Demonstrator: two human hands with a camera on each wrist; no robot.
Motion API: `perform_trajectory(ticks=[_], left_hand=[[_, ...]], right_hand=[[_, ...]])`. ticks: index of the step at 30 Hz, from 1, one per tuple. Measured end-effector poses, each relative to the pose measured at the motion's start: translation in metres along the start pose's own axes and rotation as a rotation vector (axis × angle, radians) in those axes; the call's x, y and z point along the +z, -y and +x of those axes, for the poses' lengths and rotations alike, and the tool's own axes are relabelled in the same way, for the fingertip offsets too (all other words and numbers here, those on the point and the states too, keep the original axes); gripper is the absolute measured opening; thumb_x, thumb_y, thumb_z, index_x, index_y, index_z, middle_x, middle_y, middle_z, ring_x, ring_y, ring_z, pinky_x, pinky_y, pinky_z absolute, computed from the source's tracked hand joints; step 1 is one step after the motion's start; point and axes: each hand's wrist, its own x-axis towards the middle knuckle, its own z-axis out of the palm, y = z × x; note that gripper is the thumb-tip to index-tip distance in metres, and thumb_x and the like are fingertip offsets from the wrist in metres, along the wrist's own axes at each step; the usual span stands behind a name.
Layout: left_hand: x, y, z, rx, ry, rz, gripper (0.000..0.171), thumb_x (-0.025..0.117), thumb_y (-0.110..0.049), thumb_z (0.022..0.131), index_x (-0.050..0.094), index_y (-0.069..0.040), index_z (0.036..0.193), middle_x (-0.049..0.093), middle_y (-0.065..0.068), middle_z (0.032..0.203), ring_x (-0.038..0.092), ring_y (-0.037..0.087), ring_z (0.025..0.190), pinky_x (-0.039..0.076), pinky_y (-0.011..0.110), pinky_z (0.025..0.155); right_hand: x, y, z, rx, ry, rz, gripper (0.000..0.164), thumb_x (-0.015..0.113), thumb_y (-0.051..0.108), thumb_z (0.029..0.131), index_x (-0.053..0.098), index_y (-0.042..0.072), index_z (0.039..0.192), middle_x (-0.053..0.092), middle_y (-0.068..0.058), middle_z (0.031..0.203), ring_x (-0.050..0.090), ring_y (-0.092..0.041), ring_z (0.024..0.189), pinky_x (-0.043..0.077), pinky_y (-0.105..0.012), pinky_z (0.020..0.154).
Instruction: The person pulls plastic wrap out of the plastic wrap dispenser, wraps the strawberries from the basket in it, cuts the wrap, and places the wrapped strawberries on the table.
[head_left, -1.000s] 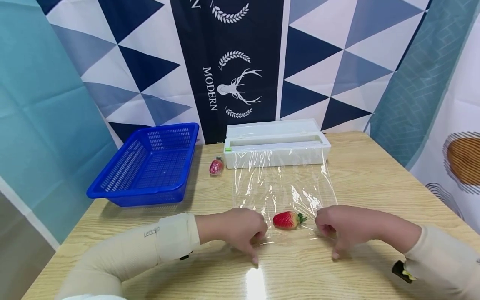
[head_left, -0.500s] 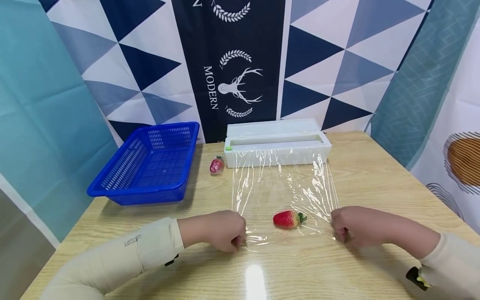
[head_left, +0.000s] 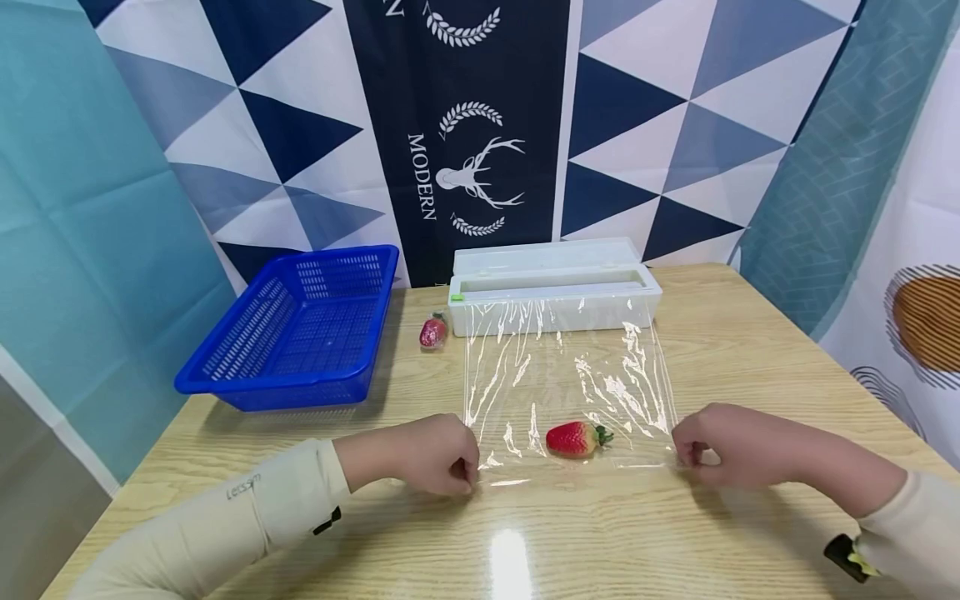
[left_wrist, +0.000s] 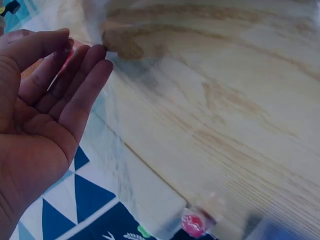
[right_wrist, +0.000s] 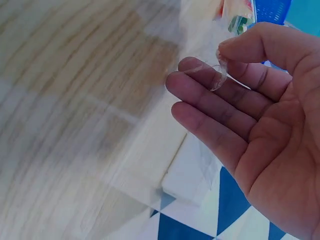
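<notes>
A sheet of clear cling film [head_left: 555, 367] runs from the white dispenser box [head_left: 543, 257] toward the front of the table. My left hand [head_left: 438, 454] pinches its near left corner; in the left wrist view the thumb and index tips meet. The near right corner is held by my right hand [head_left: 738, 446], and in the right wrist view bunched film [right_wrist: 218, 72] shows at the thumb. Between the hands a red strawberry [head_left: 572, 439] with green leaves lies near the film's front edge. Whether it is over or under the film I cannot tell.
At the left stands a blue perforated basket [head_left: 277, 386]. A strawberry wrapped in film [head_left: 432, 332] lies beside the box's left end. The box's lid is up, against the patterned cloth backdrop [head_left: 465, 83]. All this is on a wooden table [head_left: 615, 533].
Both hands have moved apart, the left one leftward and the right one rightward. Their fingers have closed on the film's corners, and the film's front edge is pulled straighter. The strawberry stays put.
</notes>
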Motion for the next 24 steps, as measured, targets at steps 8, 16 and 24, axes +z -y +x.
perform_trajectory(ticks=[8, 16, 24], left_hand=[[-0.010, 0.010, -0.006, -0.165, -0.065, -0.208, 0.011, 0.075, -0.007, 0.084, 0.072, -0.010, 0.074, 0.062, -0.012, 0.068, 0.051, -0.006, 0.061, 0.048, 0.014, 0.061], [-0.010, 0.026, -0.008, -0.297, -0.166, -0.311, 0.005, 0.074, -0.004, 0.085, 0.074, -0.005, 0.080, 0.065, -0.008, 0.068, 0.053, -0.003, 0.061, 0.050, 0.017, 0.059], [-0.002, 0.033, -0.003, -0.501, -0.194, -0.492, 0.008, 0.069, -0.001, 0.088, 0.073, -0.001, 0.082, 0.068, 0.002, 0.068, 0.065, 0.012, 0.060, 0.054, 0.024, 0.057]], right_hand=[[-0.010, -0.011, -0.001, -0.019, -0.126, 0.093, 0.035, 0.069, -0.008, 0.077, 0.058, 0.025, 0.078, 0.053, 0.023, 0.074, 0.053, 0.004, 0.068, 0.048, -0.023, 0.057], [-0.010, -0.027, -0.001, 0.012, -0.159, 0.212, 0.028, 0.068, -0.008, 0.082, 0.059, 0.019, 0.084, 0.054, 0.018, 0.073, 0.052, 0.000, 0.066, 0.046, -0.022, 0.057], [-0.002, -0.035, 0.005, 0.090, -0.087, 0.353, 0.015, 0.061, -0.005, 0.090, 0.058, 0.010, 0.088, 0.055, 0.013, 0.069, 0.049, 0.001, 0.060, 0.045, -0.023, 0.051]])
